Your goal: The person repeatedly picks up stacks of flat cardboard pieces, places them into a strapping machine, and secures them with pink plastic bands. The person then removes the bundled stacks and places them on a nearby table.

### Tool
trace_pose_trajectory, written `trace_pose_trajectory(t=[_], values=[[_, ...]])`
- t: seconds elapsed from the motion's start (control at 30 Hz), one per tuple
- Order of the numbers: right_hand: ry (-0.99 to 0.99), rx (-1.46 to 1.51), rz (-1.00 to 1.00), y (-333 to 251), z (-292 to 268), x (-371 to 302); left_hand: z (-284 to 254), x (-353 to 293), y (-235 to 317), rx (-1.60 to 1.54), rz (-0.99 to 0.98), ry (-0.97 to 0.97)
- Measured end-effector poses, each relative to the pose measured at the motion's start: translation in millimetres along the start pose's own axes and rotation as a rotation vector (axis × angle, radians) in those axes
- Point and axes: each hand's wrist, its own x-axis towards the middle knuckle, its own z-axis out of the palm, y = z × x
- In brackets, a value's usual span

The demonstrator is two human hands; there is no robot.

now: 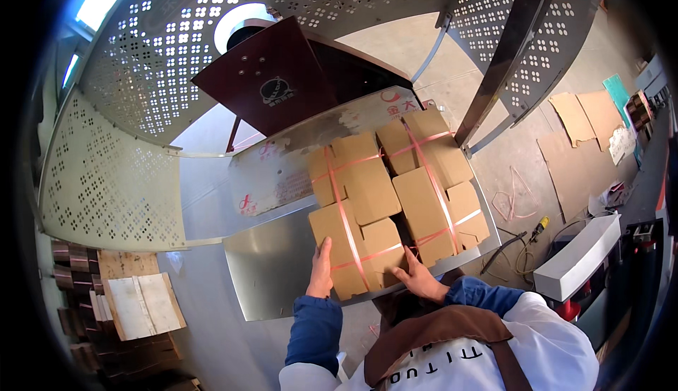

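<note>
Two bundles of flat brown cardboard pieces, tied crosswise with pink plastic strapping, lie side by side on a metal table. My left hand point(320, 269) presses against the near left side of the left cardboard bundle point(367, 200), fingers along its edge. At that bundle's near right corner is my right hand point(419, 276), its thumb and a forefinger spread around the corner; the other fingers are partly hidden. The right cardboard bundle point(431, 179) sits just beyond my right hand, apart from it. Both bundles lie flat, with a narrow dark gap between them.
The metal table point(265, 264) has a white printed sheet point(282, 172) along its far side. A dark red machine panel point(261, 76) and perforated metal guards point(120, 172) stand beyond. Cardboard stacks point(145, 306) are at left; loose cardboard point(583, 172), cables point(522, 250) and a white box-shaped beam point(575, 257) lie at right.
</note>
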Motion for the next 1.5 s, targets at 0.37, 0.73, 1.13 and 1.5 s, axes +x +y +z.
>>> trace_pose_trajectory(t=[0.37,0.73,1.13,1.5], values=[[0.272,0.241,0.363,70.9,-274.7,131.0,-72.8,94.1,50.7,0.167,-0.030,-0.004],[0.245,0.463,0.455,124.6,-242.7,149.5,-60.0,151.0,-36.7,-0.261,-0.121,-0.176],[0.601,-0.198,0.123,22.7,-250.5,153.7,-50.7,146.3,58.6,0.140,-0.063,-0.059],[0.110,-0.922,-0.584,-49.5,-181.4,200.3,94.2,83.8,100.6,1.697,0.862,-0.272]])
